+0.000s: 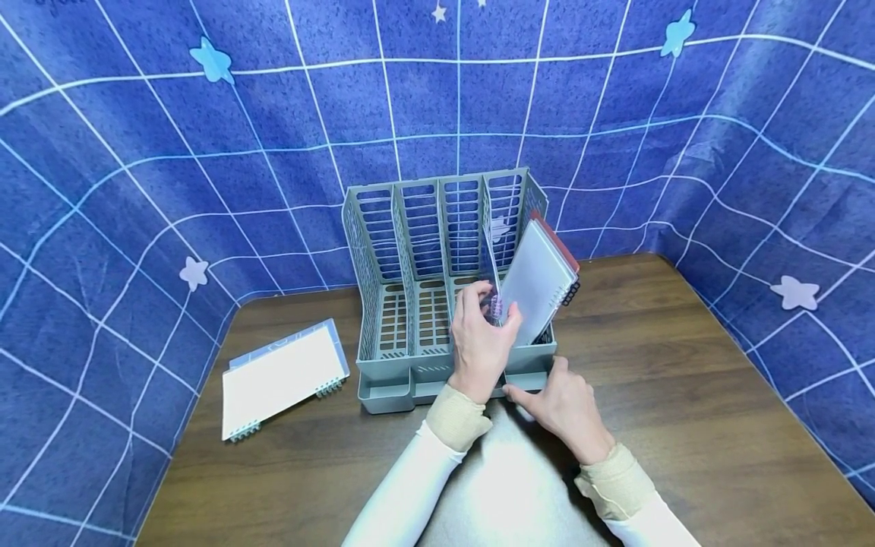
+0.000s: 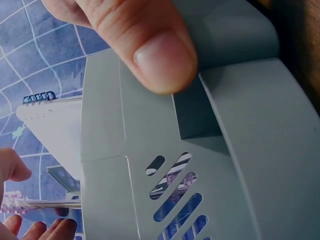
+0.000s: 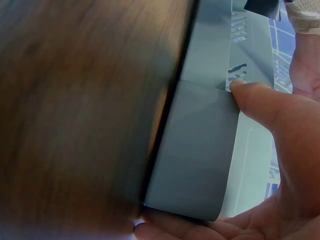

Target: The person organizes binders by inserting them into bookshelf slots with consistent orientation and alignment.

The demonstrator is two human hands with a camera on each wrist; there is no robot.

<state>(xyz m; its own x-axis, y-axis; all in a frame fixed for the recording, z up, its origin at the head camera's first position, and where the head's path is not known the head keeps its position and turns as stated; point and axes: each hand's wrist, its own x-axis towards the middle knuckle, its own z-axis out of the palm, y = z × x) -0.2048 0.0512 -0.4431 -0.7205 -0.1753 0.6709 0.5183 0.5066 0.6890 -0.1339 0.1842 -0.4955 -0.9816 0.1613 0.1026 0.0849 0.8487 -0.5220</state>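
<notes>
A grey desktop file organizer (image 1: 386, 370) with several upright compartments and a shallow front tray stands on the table. My left hand (image 1: 476, 342) pinches a thin spiral notebook with a purple coil (image 1: 496, 306), held upright near the divider of the rightmost compartment. Which side of that divider its lower edge is on, I cannot tell. My right hand (image 1: 567, 403) grips the organizer's front right corner; in the right wrist view its thumb (image 3: 257, 100) lies over the tray's rim. Spiral notebooks, one white (image 1: 533, 285) and one with a red cover (image 1: 559, 247), lean in the rightmost compartment.
Left of the organizer, a white spiral notebook (image 1: 283, 380) with a teal coil lies on the wooden table (image 1: 287, 494), a blue-edged one (image 1: 273, 349) showing beneath it. Blue grid-patterned cloth (image 1: 294, 175) with stars hangs behind and at both sides.
</notes>
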